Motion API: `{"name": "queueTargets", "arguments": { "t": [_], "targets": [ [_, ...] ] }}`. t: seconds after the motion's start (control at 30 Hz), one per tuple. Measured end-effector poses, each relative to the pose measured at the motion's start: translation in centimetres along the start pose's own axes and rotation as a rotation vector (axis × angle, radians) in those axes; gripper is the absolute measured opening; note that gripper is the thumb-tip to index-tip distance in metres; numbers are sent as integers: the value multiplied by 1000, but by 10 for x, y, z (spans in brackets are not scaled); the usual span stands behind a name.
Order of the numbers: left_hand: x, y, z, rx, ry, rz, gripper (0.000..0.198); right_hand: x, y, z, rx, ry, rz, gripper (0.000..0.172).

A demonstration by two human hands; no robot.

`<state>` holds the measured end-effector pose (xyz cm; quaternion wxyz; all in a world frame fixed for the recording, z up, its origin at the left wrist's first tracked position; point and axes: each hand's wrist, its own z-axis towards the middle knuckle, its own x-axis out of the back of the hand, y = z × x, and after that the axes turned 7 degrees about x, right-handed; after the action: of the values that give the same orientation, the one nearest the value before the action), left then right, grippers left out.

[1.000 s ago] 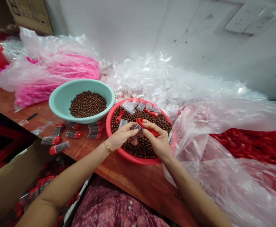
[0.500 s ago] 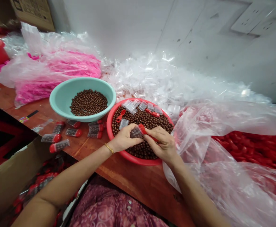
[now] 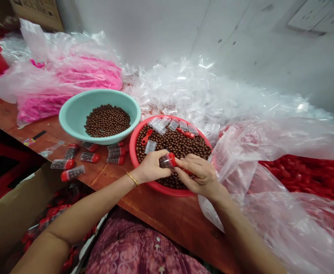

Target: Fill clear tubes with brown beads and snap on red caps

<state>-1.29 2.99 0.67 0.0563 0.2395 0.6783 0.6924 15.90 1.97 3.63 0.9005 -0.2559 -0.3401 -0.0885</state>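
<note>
My left hand (image 3: 151, 166) is closed around a small clear plastic container (image 3: 165, 161) filled with dark brown balls. On the container's right end sits a red cap (image 3: 172, 159), pinched by the fingertips of my right hand (image 3: 199, 174). A strip of red shows under my right fingers; its full shape is hidden. Both hands are over a red basin (image 3: 133, 146) of brown balls (image 3: 178, 142). Lying on those balls are several clear empty containers (image 3: 151, 146) and loose red caps (image 3: 146, 137).
Left of the basin stands a turquoise bowl (image 3: 69, 123) with brown balls. Several filled containers (image 3: 89, 156) lie before it, above a cardboard box (image 3: 15, 207). Clear containers (image 3: 184, 87) pile up behind. Bags hold pink pieces (image 3: 98, 74) and red pieces (image 3: 312, 177).
The view has shifted slightly. My right fingers have moved a little over the red cap and cover more of its right side. Both hands keep their hold.
</note>
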Motion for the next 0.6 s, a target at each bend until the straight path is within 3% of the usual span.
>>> {"name": "queueTargets", "arguments": {
  "t": [0.2, 0.4, 0.6],
  "targets": [
    [-4, 14, -5, 91, 84, 431, 9, -19, 10, 21, -450, 52, 167, 42],
    [-6, 13, -7, 54, 31, 674, 22, -35, 23, 13, -451, -118, 269, 50],
    [-10, 3, -10, -22, 28, 702, 19, -35, 3, 14, -408, -194, 155, 56]
  ]
}}
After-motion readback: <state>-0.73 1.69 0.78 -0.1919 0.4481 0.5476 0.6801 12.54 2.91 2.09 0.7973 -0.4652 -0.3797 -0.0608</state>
